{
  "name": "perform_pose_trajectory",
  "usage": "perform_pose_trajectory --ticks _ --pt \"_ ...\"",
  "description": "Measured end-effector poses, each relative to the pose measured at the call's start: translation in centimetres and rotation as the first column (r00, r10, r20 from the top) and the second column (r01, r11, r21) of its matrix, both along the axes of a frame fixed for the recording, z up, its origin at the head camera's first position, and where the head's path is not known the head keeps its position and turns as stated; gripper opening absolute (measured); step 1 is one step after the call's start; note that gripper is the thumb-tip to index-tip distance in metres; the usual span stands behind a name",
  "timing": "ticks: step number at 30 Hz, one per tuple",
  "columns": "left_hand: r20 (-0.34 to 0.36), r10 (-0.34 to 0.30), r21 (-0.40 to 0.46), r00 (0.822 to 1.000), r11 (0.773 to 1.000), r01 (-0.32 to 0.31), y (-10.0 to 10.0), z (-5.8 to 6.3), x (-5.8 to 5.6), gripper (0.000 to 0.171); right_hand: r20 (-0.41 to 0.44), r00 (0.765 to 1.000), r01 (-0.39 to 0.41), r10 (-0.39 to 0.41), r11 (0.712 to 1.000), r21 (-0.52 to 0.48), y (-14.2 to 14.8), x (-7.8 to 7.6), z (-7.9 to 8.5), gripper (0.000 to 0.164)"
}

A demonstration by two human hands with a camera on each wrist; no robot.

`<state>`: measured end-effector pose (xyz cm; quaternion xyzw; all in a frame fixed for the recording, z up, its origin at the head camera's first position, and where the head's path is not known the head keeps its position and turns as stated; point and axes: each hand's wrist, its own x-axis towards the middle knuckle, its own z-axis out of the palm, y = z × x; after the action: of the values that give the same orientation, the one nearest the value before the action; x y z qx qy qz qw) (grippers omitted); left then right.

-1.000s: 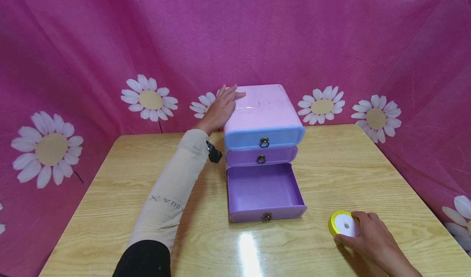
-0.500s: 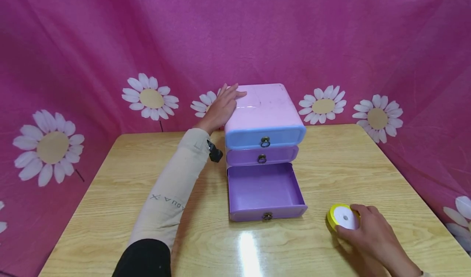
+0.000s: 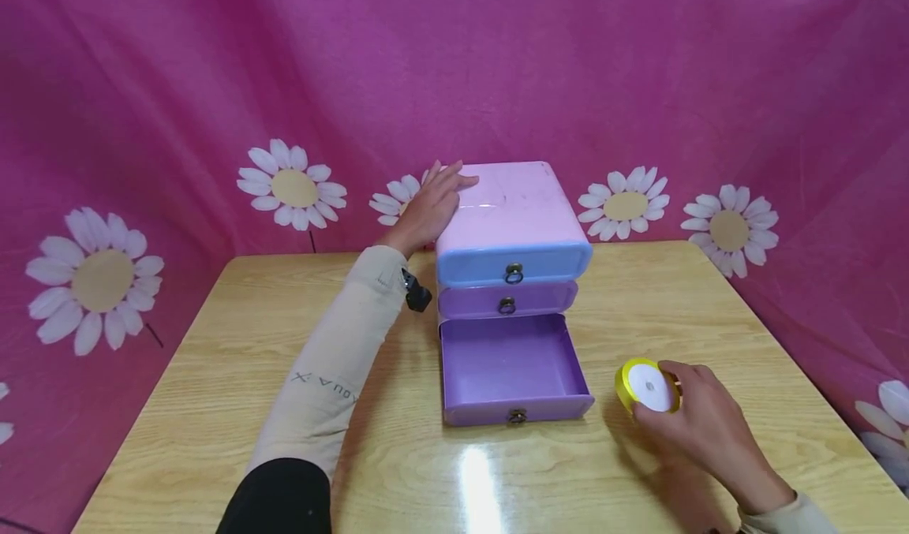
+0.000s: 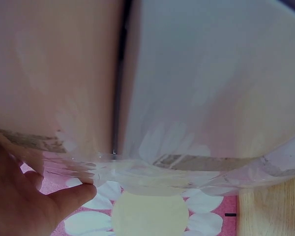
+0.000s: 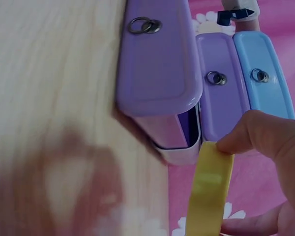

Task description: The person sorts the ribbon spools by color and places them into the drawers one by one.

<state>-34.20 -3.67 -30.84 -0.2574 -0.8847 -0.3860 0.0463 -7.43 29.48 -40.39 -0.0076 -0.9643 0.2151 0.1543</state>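
A small chest of drawers [image 3: 514, 207] with a pink top stands at the back middle of the table. Its bottom purple drawer [image 3: 511, 360] is pulled out with nothing inside; the purple middle drawer [image 3: 469, 304] and blue top drawer [image 3: 476, 266] are in. My left hand [image 3: 429, 207] rests on the chest's upper left edge, fingers spread over the top; in the left wrist view its fingers [image 4: 71, 196] lie along the side. My right hand [image 3: 710, 423] pinches a yellow ribbon roll [image 3: 625, 388] with a white centre by its rim, right of the open drawer and above the table.
Each drawer has a ring pull, such as the bottom one [image 3: 517, 416]. The wooden table [image 3: 284, 313] reaches back to a pink curtain [image 3: 497, 61] with daisies. The right hand's shadow [image 5: 83, 182] falls on the tabletop.
The right hand has lifted the ribbon roll off the table and carried it up and left, nearer the open drawer. The left hand stays on the chest.
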Motion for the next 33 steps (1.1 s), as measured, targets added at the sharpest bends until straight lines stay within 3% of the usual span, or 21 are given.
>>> perform_pose_trajectory --ticks 11,33 --pt "-0.016 -0.014 0.004 1.000 1.000 0.014 -0.1 -0.1 -0.1 0.049 -0.076 0.995 -0.065 0.064 0.998 -0.009 -2.1 -1.8 1.4 0.064" --pt "-0.022 -0.010 -0.010 1.000 1.000 0.009 -0.1 -0.1 -0.2 0.048 0.002 0.985 -0.174 0.175 0.981 -0.090 -7.0 -4.9 1.4 0.066"
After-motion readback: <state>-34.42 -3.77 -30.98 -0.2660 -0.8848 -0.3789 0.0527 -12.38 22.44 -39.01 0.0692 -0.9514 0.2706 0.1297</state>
